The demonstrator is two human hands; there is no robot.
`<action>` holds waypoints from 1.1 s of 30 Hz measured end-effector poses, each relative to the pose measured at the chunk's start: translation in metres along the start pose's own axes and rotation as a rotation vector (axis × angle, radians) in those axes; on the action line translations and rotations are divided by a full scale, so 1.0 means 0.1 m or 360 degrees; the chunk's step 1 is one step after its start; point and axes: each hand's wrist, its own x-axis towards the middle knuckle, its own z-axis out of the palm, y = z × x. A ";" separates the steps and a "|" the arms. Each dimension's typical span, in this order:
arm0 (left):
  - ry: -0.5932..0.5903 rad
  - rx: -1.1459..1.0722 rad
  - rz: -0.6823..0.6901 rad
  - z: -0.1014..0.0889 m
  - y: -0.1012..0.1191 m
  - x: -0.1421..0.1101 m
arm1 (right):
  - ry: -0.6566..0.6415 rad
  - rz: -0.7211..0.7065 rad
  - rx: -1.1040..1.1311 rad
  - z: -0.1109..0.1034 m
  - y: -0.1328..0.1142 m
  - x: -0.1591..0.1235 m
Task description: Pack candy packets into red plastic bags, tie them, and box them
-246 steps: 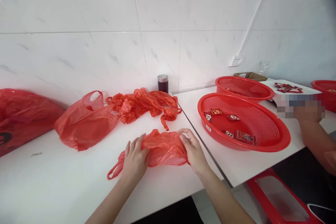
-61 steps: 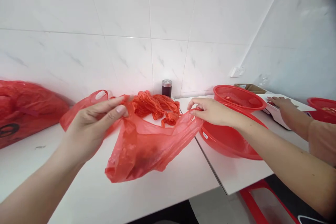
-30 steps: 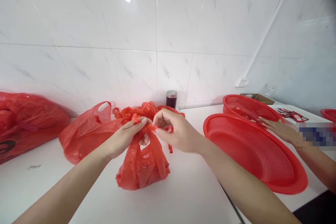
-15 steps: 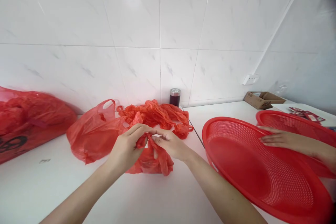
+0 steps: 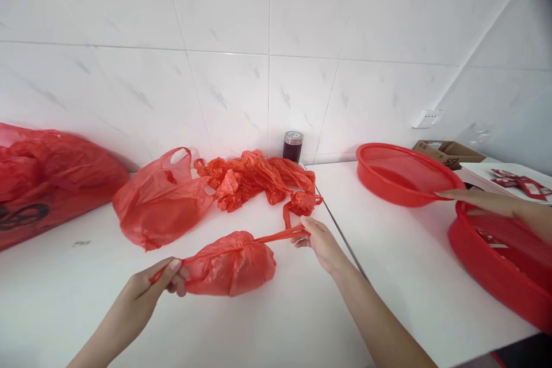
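A filled red plastic bag [image 5: 235, 273] lies on the white table in front of me, its neck gathered to a knot at the top. My left hand [image 5: 157, 284] pinches one handle of it and pulls toward the left. Stretched thin, the other handle runs to my right hand [image 5: 317, 241], where thumb and fingers are closed on it. Just behind sits a second, looser red bag [image 5: 166, 207] with an upright handle loop. A heap of crumpled red bags [image 5: 259, 178] lies behind my hands. What the filled bag holds cannot be made out.
A dark tumbler [image 5: 293, 148] stands by the wall. At right another person's hand [image 5: 478, 201] touches a red basket [image 5: 409, 198]; a second red basket [image 5: 491, 267] stands nearer. A big red bag [image 5: 60, 190] lies at far left, a cardboard box [image 5: 448, 152] at the back right.
My hands have moved apart from close together, drawing the bag's two handles tight. One red basket now stands farther back and the other nearer on the right.
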 end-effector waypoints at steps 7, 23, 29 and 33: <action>0.0421 0.0070 0.0230 0.48 0.18 0.24 | -0.0057 -0.0210 -0.0381 0.39 0.24 0.02; 0.0188 0.0550 -0.0045 0.88 0.07 0.82 | -0.0039 -0.0236 -0.1124 0.19 0.67 0.12; 0.0164 0.0911 -0.0207 0.94 -0.07 0.86 | 0.0002 -0.0269 -0.1283 0.10 0.64 0.07; 0.0175 0.0928 -0.0366 0.61 -0.23 0.69 | -0.0118 -0.0184 -0.1200 -0.02 0.59 0.01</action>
